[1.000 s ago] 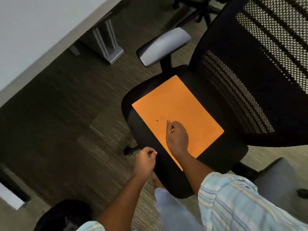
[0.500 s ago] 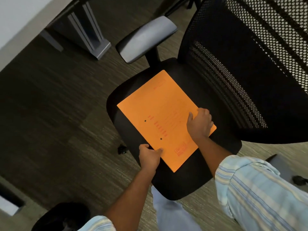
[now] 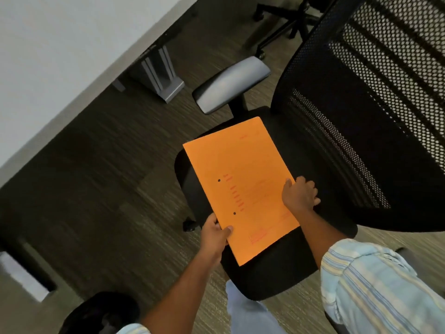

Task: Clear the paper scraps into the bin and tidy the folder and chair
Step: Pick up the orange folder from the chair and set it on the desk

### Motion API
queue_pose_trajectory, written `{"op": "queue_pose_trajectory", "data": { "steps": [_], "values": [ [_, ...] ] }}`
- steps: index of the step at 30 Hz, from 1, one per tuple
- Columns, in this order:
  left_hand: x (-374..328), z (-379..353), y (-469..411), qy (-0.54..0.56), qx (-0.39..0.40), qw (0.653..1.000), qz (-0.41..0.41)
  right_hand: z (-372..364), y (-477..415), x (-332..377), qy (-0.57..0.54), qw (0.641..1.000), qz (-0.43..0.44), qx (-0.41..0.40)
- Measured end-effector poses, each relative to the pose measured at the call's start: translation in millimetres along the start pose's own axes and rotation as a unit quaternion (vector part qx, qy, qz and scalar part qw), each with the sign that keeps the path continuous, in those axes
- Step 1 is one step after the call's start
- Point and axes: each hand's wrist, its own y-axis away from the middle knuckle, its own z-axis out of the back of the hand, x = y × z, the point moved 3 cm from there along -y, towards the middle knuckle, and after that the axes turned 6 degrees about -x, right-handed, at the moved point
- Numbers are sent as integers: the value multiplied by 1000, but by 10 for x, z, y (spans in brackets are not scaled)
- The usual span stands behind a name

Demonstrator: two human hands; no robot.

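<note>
Orange folder [image 3: 240,189] over the chair [image 3: 277,273] seat, prob. just lifted (blurry). Left hand [image 3: 215,233] pinches its near-left edge, right hand [image 3: 299,195] clamps the right edge w/ curled fingers, keeping it level.

folder [image 3: 240,184]: matt orange card | chair [image 3: 361,112]: black mesh back | floor [image 3: 108,189]: ribbed carpet

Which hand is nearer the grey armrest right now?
Right. The right hand grips the orange folder's far side edge, closer to the grey armrest. The left hand holds the near corner, farther from it.
</note>
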Motion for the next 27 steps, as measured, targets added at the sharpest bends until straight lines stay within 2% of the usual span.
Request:
{"op": "queue_pose_trajectory", "data": {
  "steps": [3, 5, 8, 16, 22, 27],
  "values": [
    [-176, 180, 140, -22, 2, 999, -45, 66, 82, -33, -5, 1000, 11, 28],
    [-324, 286, 248, -35, 3, 996, -82, 95, 173, -36, -93, 993, 42, 57],
    [-574, 433, 414, -45, -7, 992, -114, 207, 385, -8, -237, 965, 61, 93],
    [-1214, 950, 904, -9, -98, 980, -175, 687, 933, 501, -397, 906, 124, 78],
    [-1563, 1339, 1392, 54, -174, 957, -225, 1071, 1316, 1090, -446, 869, 200, 76],
    [-1717, 1746, 1751, 101, -250, 927, -262, 1380, 1735, 1633, -461, 831, 293, 106]
  ]
}}
